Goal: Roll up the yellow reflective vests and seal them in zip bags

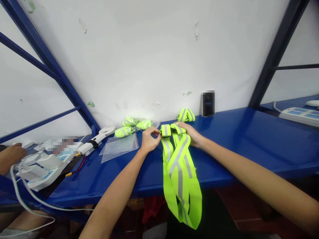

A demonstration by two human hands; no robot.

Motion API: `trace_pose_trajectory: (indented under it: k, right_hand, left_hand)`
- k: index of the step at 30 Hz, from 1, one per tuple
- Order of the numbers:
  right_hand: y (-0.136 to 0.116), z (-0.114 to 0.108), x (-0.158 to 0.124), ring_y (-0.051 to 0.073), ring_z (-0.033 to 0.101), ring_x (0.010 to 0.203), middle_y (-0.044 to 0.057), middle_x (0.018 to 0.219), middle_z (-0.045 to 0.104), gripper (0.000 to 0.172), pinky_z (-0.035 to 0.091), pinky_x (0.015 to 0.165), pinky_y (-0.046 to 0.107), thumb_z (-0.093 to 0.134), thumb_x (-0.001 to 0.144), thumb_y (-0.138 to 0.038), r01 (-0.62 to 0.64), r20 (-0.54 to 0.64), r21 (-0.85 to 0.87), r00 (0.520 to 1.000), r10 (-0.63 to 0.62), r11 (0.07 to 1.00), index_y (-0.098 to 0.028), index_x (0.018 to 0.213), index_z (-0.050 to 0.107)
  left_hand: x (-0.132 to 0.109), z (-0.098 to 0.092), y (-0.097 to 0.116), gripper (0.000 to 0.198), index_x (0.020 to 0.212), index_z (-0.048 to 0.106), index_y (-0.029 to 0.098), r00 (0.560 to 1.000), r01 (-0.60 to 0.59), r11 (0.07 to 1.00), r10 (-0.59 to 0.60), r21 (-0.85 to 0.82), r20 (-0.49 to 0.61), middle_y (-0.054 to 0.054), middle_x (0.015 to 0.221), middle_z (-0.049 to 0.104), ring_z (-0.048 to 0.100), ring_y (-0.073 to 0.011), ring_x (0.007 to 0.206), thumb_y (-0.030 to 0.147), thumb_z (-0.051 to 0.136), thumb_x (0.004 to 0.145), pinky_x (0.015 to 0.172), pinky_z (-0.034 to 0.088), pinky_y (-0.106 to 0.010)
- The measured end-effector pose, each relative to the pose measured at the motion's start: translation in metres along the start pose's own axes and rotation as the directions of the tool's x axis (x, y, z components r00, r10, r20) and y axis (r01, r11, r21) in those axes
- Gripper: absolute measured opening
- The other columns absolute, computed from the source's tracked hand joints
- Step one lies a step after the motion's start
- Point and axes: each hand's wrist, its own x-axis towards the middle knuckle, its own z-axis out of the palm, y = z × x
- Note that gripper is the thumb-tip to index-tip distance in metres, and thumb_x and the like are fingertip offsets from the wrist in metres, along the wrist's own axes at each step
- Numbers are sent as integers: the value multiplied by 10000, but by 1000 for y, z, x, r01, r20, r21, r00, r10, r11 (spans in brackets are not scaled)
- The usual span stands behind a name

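Note:
A neon yellow reflective strap (179, 166) with grey stripes hangs in loops over the front edge of the blue table. My left hand (150, 138) pinches the upper left end of this strap, thumb against fingers. On the other side, my right hand (190, 132) is closed round the strap's top right part, its fingers partly hidden behind the bands. Just beyond my right hand lies a rolled reflective strap (186, 115). Clear plastic bags (119, 146) lie left of my left hand, with several bundled reflective straps (134, 126) behind them.
On the blue table (236, 142), a dark box-like item (208, 103) stands against the wall. At left are a white handheld fan (107, 131), a power strip (47, 172) with plugs, and white cables (18, 186). Another person's hand (13, 154) is at the far left.

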Motion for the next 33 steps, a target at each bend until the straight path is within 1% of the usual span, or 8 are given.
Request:
trace_pose_trajectory:
  k: [3, 6, 9, 12, 17, 22, 26, 33]
  right_hand:
    - [-1, 1, -1, 226, 672, 930, 42, 983, 723, 269, 527, 865, 363, 613, 817, -397, -2, 4, -20, 1000, 2, 1000, -201, 999, 648]
    - [-2, 2, -5, 240, 686, 920, 62, 990, 735, 303, 531, 870, 391, 578, 843, -440, -61, 130, 13, 990, 58, 998, -194, 998, 663]
    - [-4, 1, -11, 254, 697, 880, 89, 973, 742, 344, 539, 848, 411, 582, 832, -476, -112, 301, -16, 947, 111, 994, -176, 959, 691]
    - [-4, -1, -13, 248, 695, 870, 68, 943, 741, 309, 541, 837, 397, 719, 726, -385, -76, 355, -129, 927, 118, 989, -179, 955, 695]
    - [0, 0, -6, 250, 666, 853, 22, 831, 730, 270, 514, 859, 426, 735, 703, -345, 156, 310, -392, 950, -29, 907, -157, 895, 713]
    - [-3, 7, 10, 239, 636, 887, 22, 883, 733, 231, 485, 874, 389, 675, 764, -335, 373, 285, -431, 920, -268, 822, -179, 924, 734]
    - [-2, 18, 26, 212, 638, 838, 13, 849, 731, 228, 488, 848, 363, 669, 772, -364, 364, 289, -357, 919, -269, 860, -187, 898, 736]
    - [18, 25, 29, 220, 646, 838, 19, 842, 737, 268, 504, 827, 361, 691, 750, -370, 282, 106, -284, 959, -263, 916, -178, 932, 735]
  left_hand:
    - [1, -2, 6, 245, 917, 640, 196, 999, -34, 997, 35, 65, -13, -56, 902, 626, 576, -196, 809, 165, 653, 675, 787, 453, -317]
    - [5, -1, 11, 396, 1123, 610, 212, 999, -31, 999, 32, 16, -27, -86, 1137, 599, 563, -225, 1018, 204, 643, 728, 919, 425, -330]
    - [8, 2, 10, 194, 989, 639, 200, 995, 89, 984, -95, -157, -29, -58, 996, 621, 569, -199, 967, 307, 584, 837, 891, 430, -289]
    - [10, 5, 4, 233, 847, 622, 186, 960, 241, 922, -271, -304, -61, -7, 770, 571, 531, -156, 758, 418, 623, 823, 726, 429, -238]
    - [10, 10, 4, 339, 673, 582, 173, 928, 313, 842, -369, -439, -47, 24, 616, 505, 455, -119, 605, 485, 655, 783, 608, 378, -233]
    - [8, 10, 8, 356, 692, 592, 163, 920, 342, 762, -390, -550, 31, 28, 636, 547, 497, -111, 617, 482, 751, 681, 617, 389, -232]
    - [8, 5, 7, 383, 646, 563, 166, 906, 327, 754, -421, -569, -37, 33, 621, 529, 487, -101, 599, 483, 779, 645, 583, 370, -225]
    - [7, 7, -3, 350, 643, 584, 170, 896, 300, 783, -427, -546, -120, 40, 598, 523, 496, -101, 586, 444, 801, 624, 582, 380, -228]
